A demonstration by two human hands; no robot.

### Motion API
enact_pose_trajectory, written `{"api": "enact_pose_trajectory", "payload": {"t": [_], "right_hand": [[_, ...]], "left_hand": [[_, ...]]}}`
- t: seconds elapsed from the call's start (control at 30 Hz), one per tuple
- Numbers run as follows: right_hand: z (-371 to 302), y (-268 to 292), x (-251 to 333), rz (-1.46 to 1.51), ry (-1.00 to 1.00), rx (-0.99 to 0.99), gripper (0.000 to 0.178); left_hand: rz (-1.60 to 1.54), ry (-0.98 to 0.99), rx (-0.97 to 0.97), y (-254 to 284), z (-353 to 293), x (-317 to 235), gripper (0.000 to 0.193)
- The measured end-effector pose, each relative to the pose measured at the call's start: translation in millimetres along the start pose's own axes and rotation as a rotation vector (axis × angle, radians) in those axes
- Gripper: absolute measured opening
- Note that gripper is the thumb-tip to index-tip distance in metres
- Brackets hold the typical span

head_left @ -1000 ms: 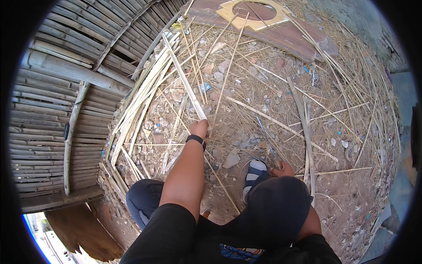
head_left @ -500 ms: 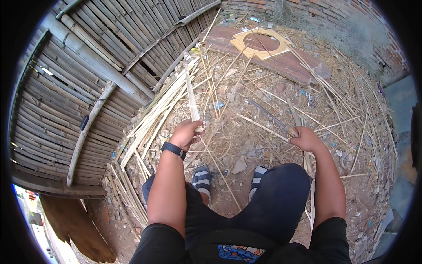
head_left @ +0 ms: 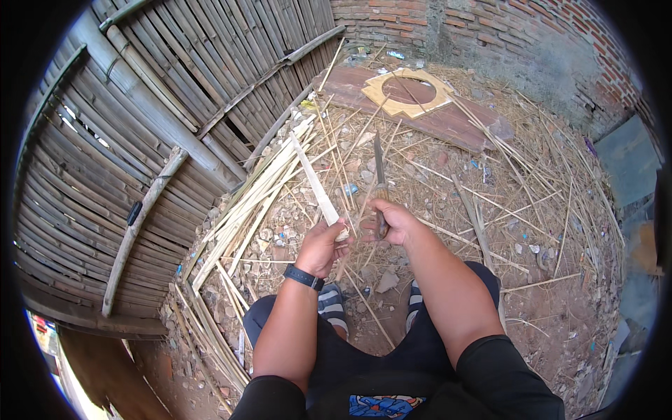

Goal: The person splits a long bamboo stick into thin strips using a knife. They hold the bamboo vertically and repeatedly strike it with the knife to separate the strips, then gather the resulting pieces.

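Right hand (head_left: 386,222): clamped on the handle of a knife (head_left: 380,162), thumb along the grip. The blade points forward, away from the body. Left hand (head_left: 324,250): clamped on the near end of a pale, flat strip (head_left: 313,176), thumb on top. The strip slants away to the upper left. I see the hands close beside each other, with blade and strip apart.

For safe control, I advise the following:

1. Hold the strip firmly at its end, with the left fingers out of the blade's line.
2. Close all right fingers round the handle; from my view I cannot confirm that the lower ones are wrapped.
3. Direct the edge away from the left wrist, which bears a dark watch (head_left: 304,278), and clear of the knees and sandals (head_left: 331,302). I cannot tell which way the edge faces.

Beyond the strip, to the left, lies a pile of similar strips (head_left: 260,187) near a bamboo wall (head_left: 77,182). Farther forward, a yellowish frame (head_left: 373,91) with a round hole rests on a brown board (head_left: 343,80). I would give the strip's far end free room beside that pile.
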State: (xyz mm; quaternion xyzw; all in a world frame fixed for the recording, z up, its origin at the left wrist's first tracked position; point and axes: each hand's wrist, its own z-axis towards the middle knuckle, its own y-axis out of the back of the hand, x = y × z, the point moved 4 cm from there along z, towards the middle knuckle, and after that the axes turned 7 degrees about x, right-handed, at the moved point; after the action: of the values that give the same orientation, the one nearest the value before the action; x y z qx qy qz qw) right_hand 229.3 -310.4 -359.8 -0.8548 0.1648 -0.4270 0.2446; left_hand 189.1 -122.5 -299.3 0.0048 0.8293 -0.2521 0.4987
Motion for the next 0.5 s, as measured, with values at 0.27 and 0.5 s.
{"api": "enact_pose_trajectory", "payload": {"t": [0.27, 0.5], "right_hand": [[4.2, -18.8, -18.0, -0.144, 0.136, -0.195, 0.025], [-71.7, -17.0, 42.2, -0.44, 0.322, -0.293, 0.024]], "left_hand": [[-0.002, 0.012, -0.037, 15.0, 0.1, -0.1, 0.024], [-0.196, -0.004, -0.054, 5.7, 12.0, -3.4, 0.016]]}}
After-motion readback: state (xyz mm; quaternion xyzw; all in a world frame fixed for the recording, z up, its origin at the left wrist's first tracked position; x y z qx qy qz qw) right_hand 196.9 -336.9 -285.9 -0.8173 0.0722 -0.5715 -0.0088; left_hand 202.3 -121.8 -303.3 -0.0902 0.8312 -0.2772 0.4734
